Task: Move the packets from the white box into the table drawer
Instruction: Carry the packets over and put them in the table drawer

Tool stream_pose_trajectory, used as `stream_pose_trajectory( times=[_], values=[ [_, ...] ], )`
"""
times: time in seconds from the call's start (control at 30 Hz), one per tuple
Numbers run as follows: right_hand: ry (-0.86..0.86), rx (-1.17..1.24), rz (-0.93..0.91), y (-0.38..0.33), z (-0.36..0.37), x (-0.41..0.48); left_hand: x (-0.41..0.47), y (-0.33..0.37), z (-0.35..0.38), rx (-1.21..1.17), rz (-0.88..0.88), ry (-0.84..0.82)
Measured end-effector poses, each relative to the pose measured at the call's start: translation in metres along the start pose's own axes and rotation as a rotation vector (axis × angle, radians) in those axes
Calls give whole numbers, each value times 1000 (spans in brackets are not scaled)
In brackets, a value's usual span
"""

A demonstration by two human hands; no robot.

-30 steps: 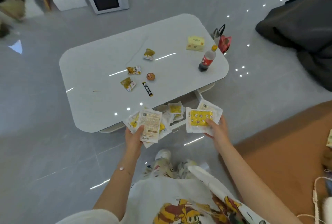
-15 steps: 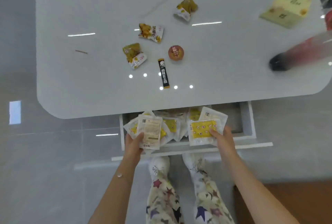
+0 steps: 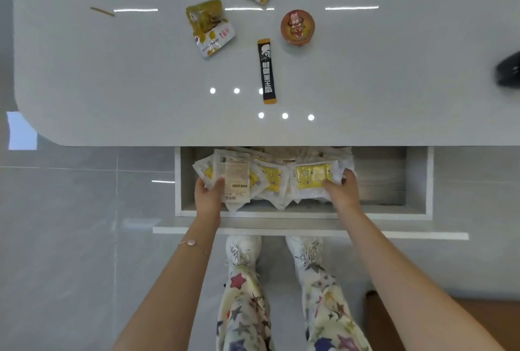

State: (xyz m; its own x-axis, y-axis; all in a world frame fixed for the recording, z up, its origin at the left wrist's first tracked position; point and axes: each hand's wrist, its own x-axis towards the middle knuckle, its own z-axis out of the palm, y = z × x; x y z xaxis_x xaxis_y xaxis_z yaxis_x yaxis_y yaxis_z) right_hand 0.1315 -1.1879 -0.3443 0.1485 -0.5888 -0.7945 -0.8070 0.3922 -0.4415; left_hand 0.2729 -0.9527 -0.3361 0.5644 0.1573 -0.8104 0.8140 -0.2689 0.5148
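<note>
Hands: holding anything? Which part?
Left hand grips a fan of packets by its near left edge; right hand grips a yellow packet by its right end, both over the drawer.

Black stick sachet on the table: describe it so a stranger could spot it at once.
Start at the white tabletop above the open drawer. On it, beside the round orange cup, lies the black stick sachet. It alone is long, narrow and black with orange ends, unlike the crumpled yellow snack bags.
</note>
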Motion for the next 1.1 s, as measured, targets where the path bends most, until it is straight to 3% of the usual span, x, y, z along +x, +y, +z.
stream_pose_trajectory(
  times=[0.17,0.37,0.63,0.9,1.1],
  values=[
    [-46,-80,-124,-27,-21,-38,-36,23,-8,137,115,72],
    [-167,-269,-395,-98,-63,-131,-125,85,-49,360,339,-16],
    [-124,-798,-744,-202,-110,-270,-249,150,-108,937,701,83],
    [-92,-1146,-1020,-259,-111,-368,-338,199,-166,1017,691,241],
    [-154,-1305,-1280,-285,-53,-455,-372,210,-259,887,635,463]
  ],
)
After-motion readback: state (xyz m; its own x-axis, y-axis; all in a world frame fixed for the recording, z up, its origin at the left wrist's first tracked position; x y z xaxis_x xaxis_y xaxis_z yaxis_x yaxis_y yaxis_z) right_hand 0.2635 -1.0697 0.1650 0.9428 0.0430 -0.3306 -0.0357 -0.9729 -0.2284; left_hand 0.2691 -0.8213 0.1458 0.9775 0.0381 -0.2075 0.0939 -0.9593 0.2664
